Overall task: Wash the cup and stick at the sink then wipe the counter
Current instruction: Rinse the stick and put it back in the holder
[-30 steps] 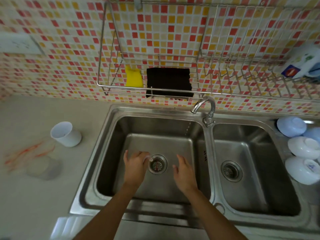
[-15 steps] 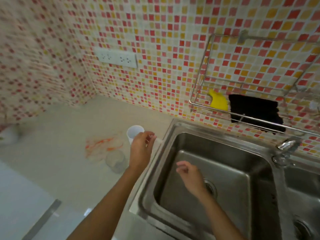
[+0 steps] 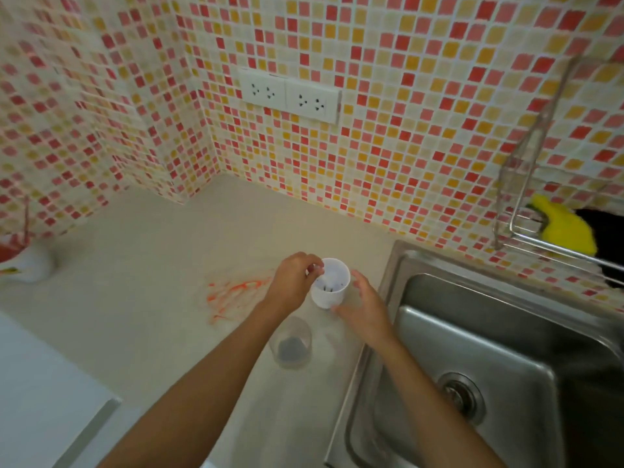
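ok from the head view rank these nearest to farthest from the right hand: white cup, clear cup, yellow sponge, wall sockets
From the right hand:
1. white cup, at its fingertips, left.
2. clear cup, on the counter, lower left.
3. yellow sponge in the rack and wall sockets above: too close to call.

Counter [image 3: 141, 265], free room and obstacles. The broad stretch from the orange smear [image 3: 236, 292] back to the tiled corner lies open. At far left a white container [image 3: 30, 261] holding something red stands against the wall. Near the sink's left rim [image 3: 388, 265] three things crowd together: the white cup [image 3: 329, 283], upright; the left hand [image 3: 290, 285], its fingers [image 3: 315, 268] at the cup's rim; the right hand [image 3: 366, 307], spread open just beside the cup's base. A clear cup [image 3: 292, 344] stands in front, partly under the left forearm. The basin [image 3: 506, 349] is open down to the drain [image 3: 461, 396]. Above its far edge a wire rack [image 3: 520, 211] juts from the wall, carrying a yellow sponge [image 3: 567, 231].
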Available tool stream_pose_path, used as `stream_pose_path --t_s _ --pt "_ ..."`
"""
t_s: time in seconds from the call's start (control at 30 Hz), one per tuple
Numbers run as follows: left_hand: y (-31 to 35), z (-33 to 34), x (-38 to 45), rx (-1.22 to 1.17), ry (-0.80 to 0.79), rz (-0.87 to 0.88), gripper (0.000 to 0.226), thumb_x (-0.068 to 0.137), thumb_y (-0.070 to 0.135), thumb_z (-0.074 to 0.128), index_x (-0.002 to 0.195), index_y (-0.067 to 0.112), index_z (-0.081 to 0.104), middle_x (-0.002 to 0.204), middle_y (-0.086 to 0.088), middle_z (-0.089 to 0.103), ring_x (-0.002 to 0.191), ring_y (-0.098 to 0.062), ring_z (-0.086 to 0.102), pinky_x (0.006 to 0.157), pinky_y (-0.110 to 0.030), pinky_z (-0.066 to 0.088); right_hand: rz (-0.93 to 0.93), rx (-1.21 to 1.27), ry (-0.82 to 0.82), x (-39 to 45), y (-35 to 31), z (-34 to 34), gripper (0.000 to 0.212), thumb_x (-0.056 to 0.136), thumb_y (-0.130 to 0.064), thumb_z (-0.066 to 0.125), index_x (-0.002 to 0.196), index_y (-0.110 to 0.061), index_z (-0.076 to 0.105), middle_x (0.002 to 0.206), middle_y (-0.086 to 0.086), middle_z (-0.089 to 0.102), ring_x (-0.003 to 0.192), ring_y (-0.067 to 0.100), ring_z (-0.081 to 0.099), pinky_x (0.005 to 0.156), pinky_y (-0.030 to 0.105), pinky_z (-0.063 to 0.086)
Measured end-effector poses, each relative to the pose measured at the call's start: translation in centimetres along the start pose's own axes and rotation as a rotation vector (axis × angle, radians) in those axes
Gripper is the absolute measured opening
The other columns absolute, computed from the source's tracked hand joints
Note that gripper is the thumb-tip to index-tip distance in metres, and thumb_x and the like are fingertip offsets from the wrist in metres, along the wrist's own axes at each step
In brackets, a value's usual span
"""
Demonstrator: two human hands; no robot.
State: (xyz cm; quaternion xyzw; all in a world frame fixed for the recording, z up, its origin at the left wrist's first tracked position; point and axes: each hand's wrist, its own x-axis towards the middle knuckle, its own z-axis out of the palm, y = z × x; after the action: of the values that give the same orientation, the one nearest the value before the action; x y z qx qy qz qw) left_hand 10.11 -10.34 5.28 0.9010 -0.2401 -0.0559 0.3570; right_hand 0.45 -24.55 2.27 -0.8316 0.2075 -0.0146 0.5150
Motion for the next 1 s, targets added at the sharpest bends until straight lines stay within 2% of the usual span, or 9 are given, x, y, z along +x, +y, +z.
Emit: stream_pose_path --t_s 0.07,0.1,0.3,0.5,0.6,0.7,0.83,1.0 --pt "-0.4 0.3 0.2 0.005 -0.022 0.027 0.015 0.090 0.017 0.062 0.099 0.010 0.071 0.092 -0.013 0.067 0.081 -0.026 0.060 0.075 -0.029 0.044 0.028 0.028 0.008 0.4 0.4 0.7 0.078 0.062 -0.052 0.079 0.130 -0.041 0.044 0.125 -0.017 0.059 0.110 0.010 0.058 0.093 0.035 0.049" --pt "-0.7 0.4 0.3 0.000 -0.023 0.039 0.014 0.090 0.017 0.062 0.098 0.010 0.071 0.091 -0.013 0.067 0.081 -0.027 0.060 0.075 -0.030 0.044 0.035 0.034 0.014 0.4 0.4 0.9 0.079 0.060 -0.052 0.078 0.130 -0.043 0.043 0.125 -0.016 0.059 0.110 0.010 0.058 0.094 0.037 0.050" --pt "-1.2 0.0 1.4 0.029 -0.050 0.111 0.015 0.089 0.013 0.062 0.098 0.005 0.073 0.089 -0.014 0.067 0.081 -0.028 0.059 0.073 -0.027 0.040 0.051 0.057 0.053 0.5 0.1 1.5 0.085 0.056 -0.043 0.074 0.133 -0.039 0.041 0.125 -0.012 0.060 0.111 0.013 0.058 0.093 0.041 0.050" --pt "-1.2 0.1 2.4 0.088 -0.116 0.144 0.016 0.090 0.013 0.060 0.099 0.008 0.072 0.094 -0.013 0.067 0.088 -0.029 0.059 0.077 -0.028 0.041 0.040 0.048 0.067 0.5 -0.1 1.7 0.082 0.063 -0.040 0.074 0.137 -0.032 0.040 0.128 -0.007 0.058 0.112 0.015 0.056 0.095 0.036 0.048" --pt "-0.7 0.0 2.8 0.119 -0.141 0.147 0.019 0.092 0.014 0.058 0.105 0.007 0.071 0.100 -0.013 0.065 0.092 -0.026 0.057 0.081 -0.031 0.044 0.025 0.053 0.067 0.6 0.2 1.7 0.078 0.069 -0.036 0.078 0.137 -0.031 0.040 0.130 -0.007 0.057 0.114 0.016 0.055 0.097 0.038 0.048" --pt "-0.9 -0.2 3.2 0.110 -0.132 0.153 0.018 0.091 0.013 0.060 0.103 0.006 0.071 0.096 -0.014 0.065 0.090 -0.026 0.058 0.077 -0.029 0.042 0.027 0.055 0.080 0.8 0.3 1.8 0.073 0.074 -0.027 0.080 0.136 -0.031 0.041 0.130 -0.007 0.056 0.114 0.017 0.055 0.098 0.041 0.048" --pt "-1.2 -0.1 3.3 0.104 -0.123 0.162 0.017 0.091 0.014 0.060 0.101 0.008 0.072 0.096 -0.012 0.068 0.084 -0.024 0.060 0.076 -0.028 0.044 0.014 0.055 0.079 0.9 0.4 1.8 0.069 0.078 -0.029 0.077 0.137 -0.031 0.040 0.132 -0.007 0.055 0.116 0.017 0.054 0.099 0.040 0.047" --pt "-0.8 0.3 3.5 0.123 -0.122 0.178 0.018 0.092 0.015 0.059 0.103 0.010 0.072 0.100 -0.011 0.068 0.086 -0.022 0.060 0.079 -0.029 0.048 0.001 0.054 0.074 0.9 0.8 1.9 0.069 0.080 -0.034 0.075 0.138 -0.032 0.039 0.133 -0.009 0.055 0.117 0.015 0.054 0.100 0.039 0.047"
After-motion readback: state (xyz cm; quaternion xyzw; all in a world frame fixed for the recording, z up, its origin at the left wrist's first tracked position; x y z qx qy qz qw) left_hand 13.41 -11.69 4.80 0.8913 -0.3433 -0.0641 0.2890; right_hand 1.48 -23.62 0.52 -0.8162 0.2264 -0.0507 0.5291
